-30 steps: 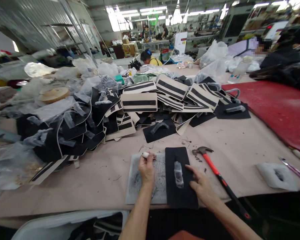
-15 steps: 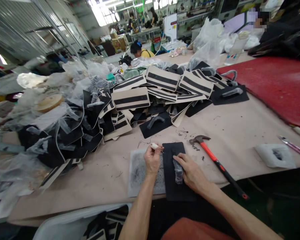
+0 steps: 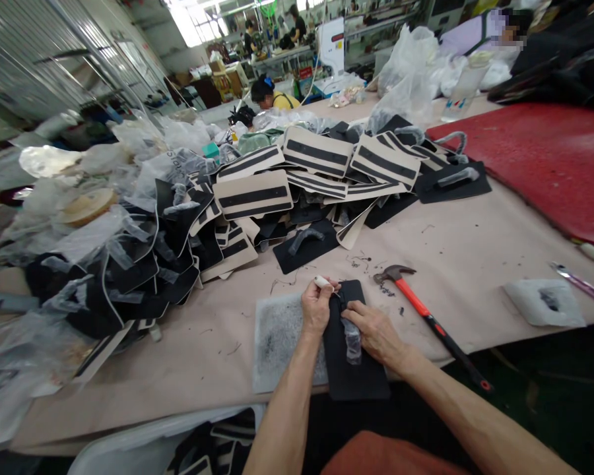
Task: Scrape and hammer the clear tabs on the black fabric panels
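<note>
A black panel [image 3: 341,381] lies upright in front of me, partly over a grey, speckled slab [image 3: 277,343]. A plastic-wrapped handle [image 3: 352,344] is attached to it. My left hand [image 3: 317,309] pinches a small tool with a white handle [image 3: 321,282]. Its thin tip is over the panel's upper part, near the handle's top end; whether it touches cannot be made out. My right hand [image 3: 376,333] grips the wrapped handle near its top, thumb and forefinger close to the tool's tip.
A claw hammer [image 3: 418,307] with a red and black grip lies right of the panel. Farther right are a white wrapped block [image 3: 544,303] and a purple cutter [image 3: 581,284]. A heap of striped panels [image 3: 252,192] fills the back. A plastic bin [image 3: 129,439] stands below the table edge.
My left hand has moved right, bringing the white-handled tool from the panel's left edge to over its upper part. My right hand stays at the handle's top, its fingers drawn slightly closer.
</note>
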